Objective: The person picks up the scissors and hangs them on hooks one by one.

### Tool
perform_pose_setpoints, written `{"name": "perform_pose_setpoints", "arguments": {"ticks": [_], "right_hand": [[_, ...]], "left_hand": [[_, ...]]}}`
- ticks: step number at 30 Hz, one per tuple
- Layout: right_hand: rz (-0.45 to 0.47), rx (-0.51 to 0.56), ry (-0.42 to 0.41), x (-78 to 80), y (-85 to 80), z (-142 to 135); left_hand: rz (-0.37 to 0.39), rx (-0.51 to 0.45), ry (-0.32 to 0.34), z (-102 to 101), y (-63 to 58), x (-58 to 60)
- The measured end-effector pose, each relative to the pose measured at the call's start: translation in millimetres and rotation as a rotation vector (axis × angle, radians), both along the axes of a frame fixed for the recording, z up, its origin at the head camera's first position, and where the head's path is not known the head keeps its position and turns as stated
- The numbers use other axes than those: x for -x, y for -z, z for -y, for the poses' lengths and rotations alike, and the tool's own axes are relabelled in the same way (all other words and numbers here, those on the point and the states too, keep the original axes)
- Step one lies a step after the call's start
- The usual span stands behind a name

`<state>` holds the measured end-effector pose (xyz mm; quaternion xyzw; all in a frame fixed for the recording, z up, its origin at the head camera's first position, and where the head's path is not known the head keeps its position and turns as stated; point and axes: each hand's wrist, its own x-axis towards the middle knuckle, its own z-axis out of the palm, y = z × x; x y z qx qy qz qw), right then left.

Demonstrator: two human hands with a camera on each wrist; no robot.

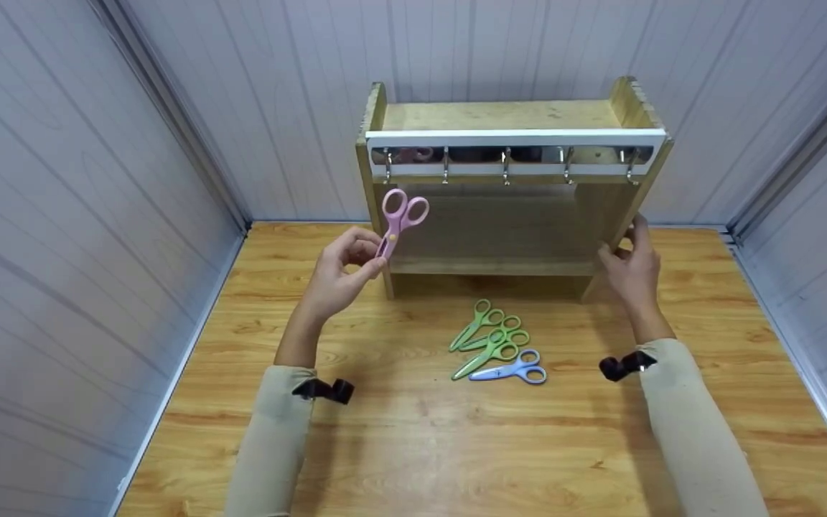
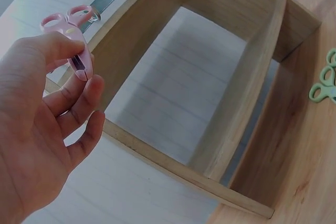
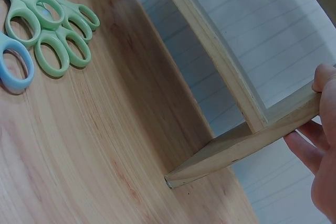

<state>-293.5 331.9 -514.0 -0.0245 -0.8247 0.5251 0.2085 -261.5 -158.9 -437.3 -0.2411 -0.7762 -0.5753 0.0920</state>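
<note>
My left hand (image 1: pixel 342 273) pinches a pair of pink scissors (image 1: pixel 395 222) by the blade end, handle loops pointing up. The scissors are in front of the left end of a hook rail (image 1: pixel 482 154), just below the leftmost hook. This white and mirrored rail runs across the top front of a wooden shelf (image 1: pixel 500 271). At the shelf's right side panel, my right hand (image 1: pixel 632 269) grips the edge, with the thumb in front and fingers behind in the right wrist view. In the left wrist view, the pink scissors (image 2: pixel 73 35) sit between thumb and fingers.
Several scissors lie on the wooden tabletop (image 1: pixel 413 431) before the shelf: green scissors (image 1: pixel 489 355) overlapping in a pile and blue scissors (image 1: pixel 514 369) nearest me. Pale panelled walls (image 1: pixel 298 108) stand behind and at both sides.
</note>
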Motion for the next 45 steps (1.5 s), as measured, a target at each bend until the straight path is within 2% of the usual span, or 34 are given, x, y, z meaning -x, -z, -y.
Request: {"name": "perform_pose_setpoints", "arguments": {"ticks": [11, 19, 30, 37, 45], "right_hand": [[-0.039, -0.017, 0.021, -0.1, 0.5, 1], [-0.019, -0.030, 0.023, -0.4, 1.0, 0], [0.011, -0.039, 0.018, -1.8, 0.4, 1], [0.000, -0.022, 0.019, -2.0, 0.7, 1], [0.004, -0.008, 0.006, 0.7, 0.2, 0]], "left_hand": [[0.006, -0.075, -0.001, -4, 0.5, 8.0], [0.041, -0.128, -0.008, -7, 2.7, 11.8], [0.061, -0.192, -0.011, -8, 13.7, 22.0], [0.071, -0.201, -0.019, -9, 20.5, 26.4], [0.080, -0.193, -0.037, -11, 22.5, 28.1]]}}
